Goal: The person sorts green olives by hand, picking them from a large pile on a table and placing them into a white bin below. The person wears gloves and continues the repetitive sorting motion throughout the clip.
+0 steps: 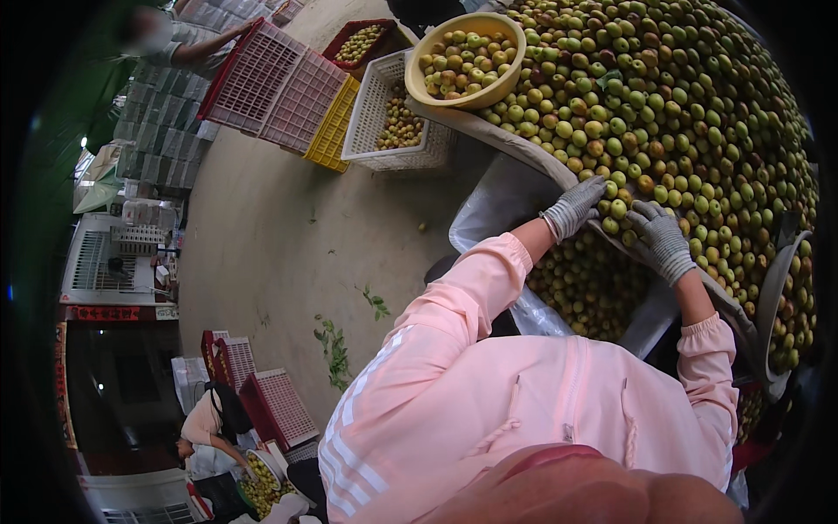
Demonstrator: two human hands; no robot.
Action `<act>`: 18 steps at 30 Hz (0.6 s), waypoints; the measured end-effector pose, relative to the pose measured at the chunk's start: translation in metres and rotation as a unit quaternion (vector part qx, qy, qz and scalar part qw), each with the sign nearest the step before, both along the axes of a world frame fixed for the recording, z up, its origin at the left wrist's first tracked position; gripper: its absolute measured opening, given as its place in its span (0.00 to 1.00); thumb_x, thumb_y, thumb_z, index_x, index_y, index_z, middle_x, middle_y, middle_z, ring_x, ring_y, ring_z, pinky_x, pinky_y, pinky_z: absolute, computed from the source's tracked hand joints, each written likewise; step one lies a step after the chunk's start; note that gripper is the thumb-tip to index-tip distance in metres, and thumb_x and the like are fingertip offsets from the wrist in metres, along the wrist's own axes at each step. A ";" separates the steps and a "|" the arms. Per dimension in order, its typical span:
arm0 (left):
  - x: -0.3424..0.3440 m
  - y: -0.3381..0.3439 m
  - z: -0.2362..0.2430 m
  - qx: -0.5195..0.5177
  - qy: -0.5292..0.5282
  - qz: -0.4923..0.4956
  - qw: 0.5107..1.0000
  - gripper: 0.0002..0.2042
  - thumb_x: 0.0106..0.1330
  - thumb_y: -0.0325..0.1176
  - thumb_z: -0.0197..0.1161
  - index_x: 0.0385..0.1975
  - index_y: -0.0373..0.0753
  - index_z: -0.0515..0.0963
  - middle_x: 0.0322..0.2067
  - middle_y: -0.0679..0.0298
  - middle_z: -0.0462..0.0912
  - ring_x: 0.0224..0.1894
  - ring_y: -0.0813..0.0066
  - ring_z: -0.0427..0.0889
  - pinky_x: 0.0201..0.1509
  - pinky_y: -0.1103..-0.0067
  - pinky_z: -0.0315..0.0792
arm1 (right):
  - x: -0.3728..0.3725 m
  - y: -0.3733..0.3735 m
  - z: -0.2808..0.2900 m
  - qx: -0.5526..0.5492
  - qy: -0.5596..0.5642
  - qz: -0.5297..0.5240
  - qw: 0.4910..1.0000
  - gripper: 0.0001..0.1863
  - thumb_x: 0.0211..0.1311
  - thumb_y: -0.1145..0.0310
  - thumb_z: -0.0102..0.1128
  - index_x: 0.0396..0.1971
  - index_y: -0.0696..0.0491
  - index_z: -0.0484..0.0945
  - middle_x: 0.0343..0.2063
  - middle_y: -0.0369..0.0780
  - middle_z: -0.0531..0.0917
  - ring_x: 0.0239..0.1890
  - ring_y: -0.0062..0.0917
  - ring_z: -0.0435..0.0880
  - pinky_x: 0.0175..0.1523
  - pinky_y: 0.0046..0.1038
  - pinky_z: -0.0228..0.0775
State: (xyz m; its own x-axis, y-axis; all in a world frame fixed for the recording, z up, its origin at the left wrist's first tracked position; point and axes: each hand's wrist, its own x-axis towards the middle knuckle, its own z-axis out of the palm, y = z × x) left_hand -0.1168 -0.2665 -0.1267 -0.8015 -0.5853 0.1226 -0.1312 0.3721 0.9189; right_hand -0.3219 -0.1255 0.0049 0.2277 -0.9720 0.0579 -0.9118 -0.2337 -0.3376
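Observation:
Both my hands wear grey-white knitted gloves and rest at the near edge of a large heap of small, round green-and-reddish fruits (646, 105). My left hand (573, 208) has its fingers stretched out against fruits at the cloth-covered rim (537, 155). Close by on the right, my right hand (661, 240) reaches over the same rim, fingers apart and touching fruits. Several fruits lie between the two hands, and neither hand is plainly gripping one. Below them, more of these fruits (580, 284) fill a container lined with clear plastic (537, 314).
A yellow basin (489, 94) of fruits stands on the heap's left edge. Beside it are a white crate (371, 122) and a red crate (353, 44) with fruits. One person holds stacked crates (279, 83); another bends over fruits (266, 489) at lower left. Leaves (333, 349) lie on the floor.

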 end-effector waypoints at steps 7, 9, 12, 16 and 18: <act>-0.021 0.010 0.069 0.523 0.092 0.093 0.842 0.29 0.67 0.44 0.53 0.65 0.40 0.54 0.64 0.56 0.57 0.64 0.59 0.59 0.60 0.65 0.63 | -0.025 0.011 0.007 -0.007 0.002 -0.024 1.000 0.13 0.44 0.65 0.63 0.33 0.49 0.81 0.47 0.39 0.76 0.51 0.36 0.73 0.55 0.37 0.65; -0.021 0.009 0.070 0.524 0.091 0.094 0.842 0.31 0.66 0.44 0.54 0.65 0.38 0.53 0.65 0.54 0.54 0.64 0.58 0.58 0.60 0.63 0.62 | -0.036 0.010 -0.004 -0.035 0.020 -0.047 0.998 0.10 0.45 0.63 0.63 0.30 0.49 0.82 0.43 0.37 0.78 0.47 0.34 0.75 0.50 0.37 0.67; -0.021 0.007 0.071 0.524 0.089 0.082 0.843 0.27 0.67 0.42 0.54 0.62 0.39 0.56 0.63 0.54 0.57 0.61 0.59 0.63 0.59 0.64 0.64 | -0.047 0.009 -0.010 -0.045 0.041 -0.085 0.994 0.09 0.48 0.61 0.61 0.28 0.49 0.81 0.38 0.36 0.78 0.44 0.33 0.77 0.45 0.37 0.70; -0.022 0.004 0.066 0.519 0.086 0.086 0.846 0.27 0.67 0.42 0.53 0.63 0.39 0.56 0.63 0.54 0.57 0.61 0.59 0.63 0.59 0.64 0.64 | -0.051 0.014 -0.002 -0.024 0.075 -0.132 0.988 0.10 0.50 0.60 0.61 0.29 0.51 0.80 0.36 0.38 0.77 0.42 0.33 0.77 0.45 0.37 0.69; -0.022 0.007 0.070 0.516 0.081 0.086 0.848 0.27 0.68 0.42 0.53 0.63 0.39 0.55 0.63 0.54 0.57 0.62 0.59 0.62 0.59 0.64 0.64 | -0.050 0.017 0.000 -0.038 0.069 -0.130 0.988 0.10 0.50 0.61 0.60 0.29 0.51 0.80 0.35 0.39 0.77 0.41 0.34 0.77 0.45 0.36 0.69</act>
